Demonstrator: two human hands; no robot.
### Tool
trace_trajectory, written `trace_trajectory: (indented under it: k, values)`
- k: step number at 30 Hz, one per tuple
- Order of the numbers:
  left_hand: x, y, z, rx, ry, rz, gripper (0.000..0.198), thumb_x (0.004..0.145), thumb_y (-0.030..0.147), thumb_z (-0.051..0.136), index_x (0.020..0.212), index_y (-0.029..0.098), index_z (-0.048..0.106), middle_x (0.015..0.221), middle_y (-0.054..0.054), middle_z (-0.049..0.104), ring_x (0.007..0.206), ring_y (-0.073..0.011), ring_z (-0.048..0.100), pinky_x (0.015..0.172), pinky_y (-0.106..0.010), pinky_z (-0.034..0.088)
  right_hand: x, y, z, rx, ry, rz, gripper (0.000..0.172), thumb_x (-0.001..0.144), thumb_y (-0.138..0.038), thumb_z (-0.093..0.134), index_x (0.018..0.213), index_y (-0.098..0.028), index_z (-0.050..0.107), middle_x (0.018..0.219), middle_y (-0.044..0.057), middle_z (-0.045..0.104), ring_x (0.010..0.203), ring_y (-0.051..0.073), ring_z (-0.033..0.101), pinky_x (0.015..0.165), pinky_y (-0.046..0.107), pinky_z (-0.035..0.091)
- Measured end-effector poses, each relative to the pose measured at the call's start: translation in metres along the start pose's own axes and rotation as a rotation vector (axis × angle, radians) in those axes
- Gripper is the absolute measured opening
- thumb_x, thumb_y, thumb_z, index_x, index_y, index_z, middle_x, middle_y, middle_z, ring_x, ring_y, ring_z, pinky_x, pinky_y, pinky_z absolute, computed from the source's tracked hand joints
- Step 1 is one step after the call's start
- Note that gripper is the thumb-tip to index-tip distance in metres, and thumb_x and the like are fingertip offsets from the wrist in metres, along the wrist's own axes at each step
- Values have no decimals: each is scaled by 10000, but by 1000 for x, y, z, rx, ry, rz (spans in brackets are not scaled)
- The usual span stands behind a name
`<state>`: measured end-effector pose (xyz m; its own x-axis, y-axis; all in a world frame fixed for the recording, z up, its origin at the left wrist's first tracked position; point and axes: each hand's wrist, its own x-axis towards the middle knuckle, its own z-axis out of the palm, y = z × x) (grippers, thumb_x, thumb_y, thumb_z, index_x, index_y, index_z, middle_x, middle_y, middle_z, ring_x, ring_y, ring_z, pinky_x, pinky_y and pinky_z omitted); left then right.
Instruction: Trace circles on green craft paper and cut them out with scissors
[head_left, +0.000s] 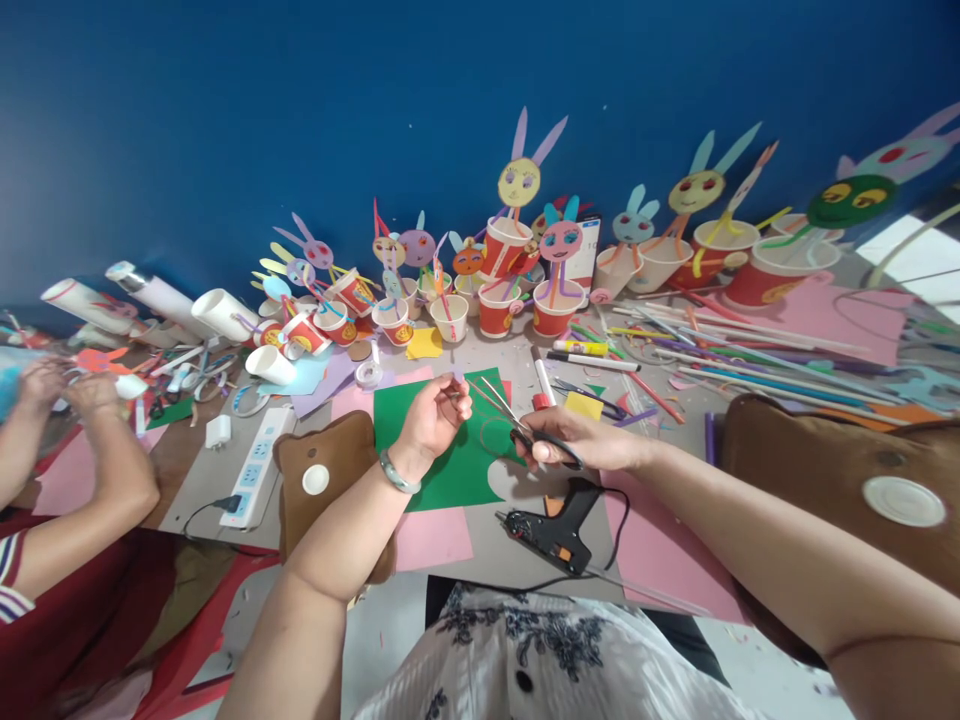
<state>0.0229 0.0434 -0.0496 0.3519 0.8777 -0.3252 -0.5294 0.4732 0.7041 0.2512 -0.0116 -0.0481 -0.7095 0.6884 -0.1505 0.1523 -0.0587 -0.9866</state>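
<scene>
My right hand (574, 438) is closed on the handles of a pair of scissors (508, 410) with black grips. The metal blades stand apart and point up and left toward my left hand (433, 420). That left hand is raised with its fingertips pinched together; what they hold, if anything, is too small to make out. Under both hands lies a green sheet of paper (442, 470), with a pale paper disc (514, 480) on its right edge. A black glue gun (559, 525) rests just in front of my right hand.
Paper cups (499, 312) with paper animal heads line the wall. Markers (596, 362) and coloured sticks (750, 375) lie to the right. A power strip (259, 468) and a brown cushion-like pad (330, 480) sit left. Another person's hands (94, 395) work at far left.
</scene>
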Motion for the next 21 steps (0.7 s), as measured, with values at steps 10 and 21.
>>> trace_trajectory:
  k: [10,21]
  values:
    - [1,-3,1,-20,0,3,143,769,247,686,725,159,581,688,-3,593,522,-85,487,496,-236,367,0,0,1,35,1,-3,597,805,-717,643,890,-126,648,766,36,648,657,124,538,565,227,373]
    - [0,-5,1,-98,-22,-12,114,811,190,646,726,122,613,684,-27,623,512,-90,515,482,-228,383,1,6,-2,8,1,26,644,796,-755,619,895,-119,632,761,43,646,644,119,509,569,234,340]
